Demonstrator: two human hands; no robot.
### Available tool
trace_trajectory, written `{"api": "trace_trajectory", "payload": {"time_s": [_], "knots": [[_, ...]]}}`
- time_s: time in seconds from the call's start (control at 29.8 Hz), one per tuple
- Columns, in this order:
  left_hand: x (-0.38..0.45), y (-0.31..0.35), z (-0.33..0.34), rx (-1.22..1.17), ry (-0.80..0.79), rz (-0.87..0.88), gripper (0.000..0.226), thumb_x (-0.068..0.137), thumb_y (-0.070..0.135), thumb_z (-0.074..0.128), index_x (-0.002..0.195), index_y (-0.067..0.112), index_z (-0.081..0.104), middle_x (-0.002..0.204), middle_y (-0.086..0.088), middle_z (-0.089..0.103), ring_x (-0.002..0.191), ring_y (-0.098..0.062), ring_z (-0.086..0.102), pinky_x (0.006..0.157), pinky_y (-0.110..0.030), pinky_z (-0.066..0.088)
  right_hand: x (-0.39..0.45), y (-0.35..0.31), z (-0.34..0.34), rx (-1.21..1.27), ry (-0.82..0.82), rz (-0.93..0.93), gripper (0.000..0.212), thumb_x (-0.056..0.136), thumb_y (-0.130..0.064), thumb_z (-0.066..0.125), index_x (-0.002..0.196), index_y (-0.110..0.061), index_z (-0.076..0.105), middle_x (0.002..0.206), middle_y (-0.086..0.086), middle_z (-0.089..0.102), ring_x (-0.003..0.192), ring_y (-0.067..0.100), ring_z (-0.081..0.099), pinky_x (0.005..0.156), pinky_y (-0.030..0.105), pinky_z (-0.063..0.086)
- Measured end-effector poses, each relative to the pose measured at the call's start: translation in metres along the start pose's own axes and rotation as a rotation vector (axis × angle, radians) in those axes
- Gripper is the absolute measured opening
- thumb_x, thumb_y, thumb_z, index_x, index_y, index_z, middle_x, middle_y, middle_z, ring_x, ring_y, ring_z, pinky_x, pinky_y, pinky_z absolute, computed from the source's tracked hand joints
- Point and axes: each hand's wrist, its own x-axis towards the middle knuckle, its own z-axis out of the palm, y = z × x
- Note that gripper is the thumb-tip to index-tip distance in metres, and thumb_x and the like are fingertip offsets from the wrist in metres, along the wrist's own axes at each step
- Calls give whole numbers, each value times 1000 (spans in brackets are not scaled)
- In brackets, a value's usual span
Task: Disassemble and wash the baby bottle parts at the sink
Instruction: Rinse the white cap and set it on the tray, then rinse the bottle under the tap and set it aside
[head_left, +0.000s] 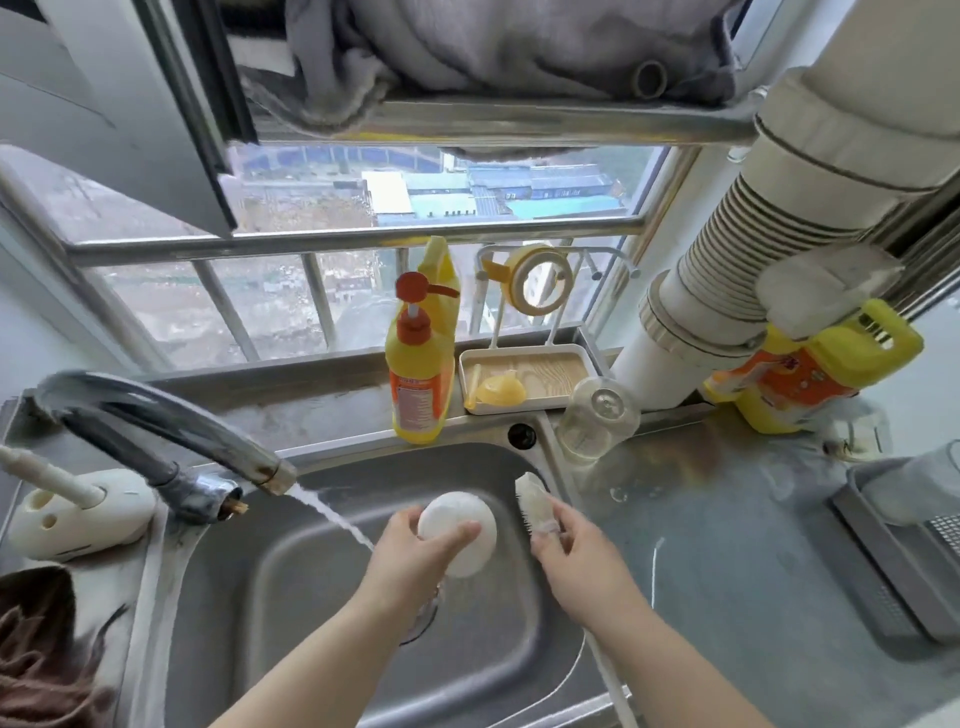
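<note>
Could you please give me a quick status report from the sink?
Left hand grips white bottle part over sink. Right hand holds brush beside it. Tap running. Nothing in the way.

One view only, head-worn, wide-angle. Looks forward and steeply down from above the sink (291, 597), close in. Forearms enter from the bottom edge. Faucet (156, 431) at left, counter (727, 561) at right, window (363, 249) across the top. Straight lines bow near the edges.
</note>
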Motion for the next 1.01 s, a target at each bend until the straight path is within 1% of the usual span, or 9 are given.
{"api": "trace_trajectory", "payload": {"time_s": [0.07, 0.17, 0.27, 0.37, 0.47, 0.57, 0.71, 0.87, 1.01], "knots": [[8, 11, 24, -26, 28, -9, 44, 71, 39, 77, 104, 12, 63, 87, -4, 67, 69, -14, 60, 52, -22, 42, 15, 1, -20, -25, -15, 1, 44, 94, -23, 46, 135, -39, 43, 104, -6, 67, 80, 3, 57, 63, 8, 40], [24, 35, 58, -28, 127, 0, 41, 76, 40, 73, 105, 16, 55, 93, 1, 61, 79, -10, 57, 56, -24, 40, 36, -3, -50, -20, -52, -55, 42, 96, -17, 43, 133, -36, 44, 95, -5, 68, 74, -7, 55, 56, 0, 37], [45, 65, 81, -31, 243, 121, 45, 75, 39, 74, 110, 17, 55, 96, 1, 63, 83, -11, 59, 62, -25, 42, 54, -9, -78, -28, -59, -158, 39, 96, -17, 43, 129, -37, 46, 85, -5, 69, 57, -9, 52, 54, 4, 38], [73, 93, 94, 43, 321, 209, 53, 73, 46, 74, 114, 17, 55, 100, -2, 64, 90, -20, 60, 77, -33, 48, 68, -12, -96, -34, -86, -198, 36, 96, -17, 44, 121, -43, 44, 84, -5, 69, 46, -7, 48, 49, 7, 36], [103, 113, 103, 124, 393, 233, 65, 68, 57, 71, 117, 19, 53, 109, -4, 59, 99, -24, 57, 90, -39, 48, 80, -14, -106, 2, -120, -232, 39, 96, -16, 45, 107, -52, 36, 80, -9, 70, 45, -6, 48, 50, 8, 35], [129, 120, 109, 157, 425, 183, 65, 67, 59, 68, 118, 21, 53, 111, -4, 56, 103, -24, 53, 88, -35, 44, 94, -16, -110, 46, -129, -248, 43, 94, -13, 47, 93, -56, 40, 80, -6, 71, 48, -4, 48, 55, 7, 37], [147, 117, 112, 405, 441, 145, 67, 59, 76, 54, 104, 26, 59, 105, -5, 59, 110, -30, 49, 95, -39, 40, 111, -18, -109, 68, -144, -251, 45, 94, -13, 47, 92, -57, 40, 81, -2, 70, 50, -4, 50, 58, 9, 37], [150, 113, 113, 537, 447, 188, 70, 70, 64, 65, 124, 21, 51, 122, -14, 45, 120, -32, 36, 101, -40, 32, 119, -19, -106, 64, -179, -251, 38, 95, -17, 46, 108, -53, 47, 79, -4, 69, 48, -2, 48, 55, 13, 38], [145, 114, 110, 523, 437, 255, 62, 77, 44, 70, 129, 20, 48, 123, -12, 41, 120, -30, 36, 100, -37, 32, 121, -20, -104, 124, -178, -214, 31, 95, -18, 48, 100, -49, 51, 79, -3, 70, 44, 2, 43, 51, 18, 40]]}}
